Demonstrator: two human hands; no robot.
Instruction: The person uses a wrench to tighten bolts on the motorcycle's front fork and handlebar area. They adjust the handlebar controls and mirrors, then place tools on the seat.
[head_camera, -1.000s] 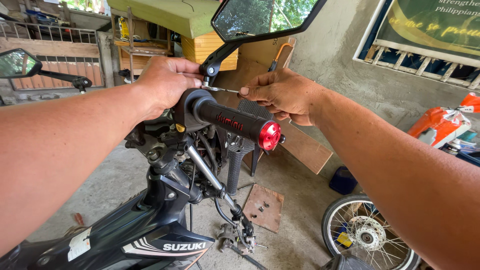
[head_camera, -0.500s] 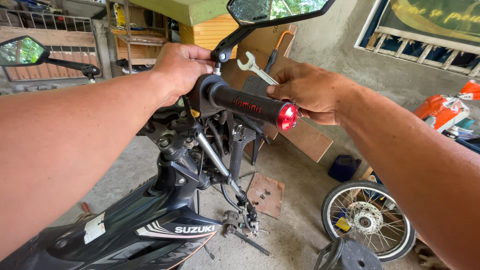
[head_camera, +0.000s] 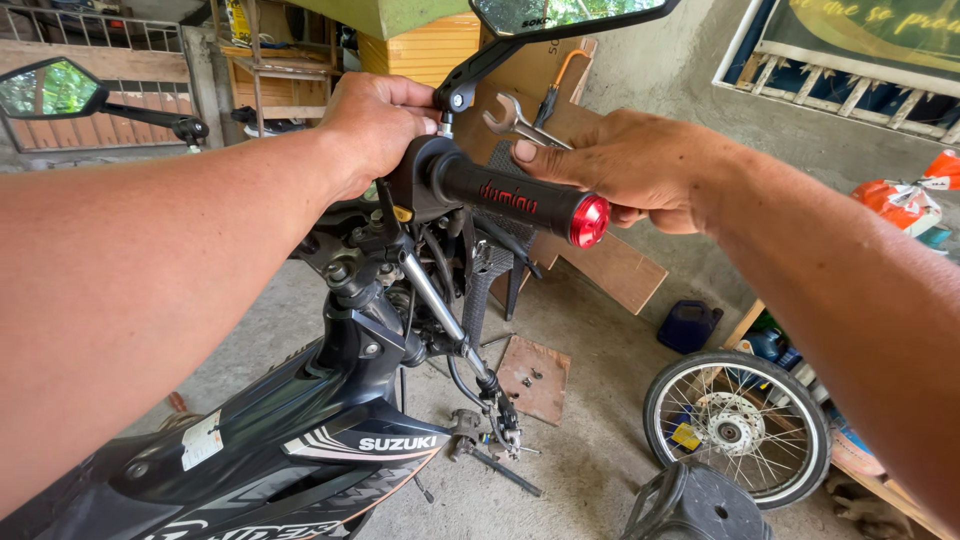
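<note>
The right hand (head_camera: 640, 165) is closed on a silver open-ended wrench (head_camera: 515, 122), whose jaw end rises just beside the mirror stem (head_camera: 480, 68), while the left hand (head_camera: 375, 125) is clenched around the base of that stem, at the inner end of the black handlebar grip (head_camera: 505, 198) with its red end cap (head_camera: 589, 221). The step in hand appears to be work on the mirror mount at the right handlebar; the next move seems to call for seating the wrench jaw squarely on the nut below the stem, which is hidden by the fingers, with the left hand steadying the stem. The black motorcycle (head_camera: 300, 440) has no front wheel, its fork ends (head_camera: 495, 415) hanging above the concrete floor (head_camera: 590, 460). A loose spoked wheel (head_camera: 735, 428) lies to the right, a board with small parts (head_camera: 535, 375) under the fork, a dark jug (head_camera: 690, 325) near the wall
</note>
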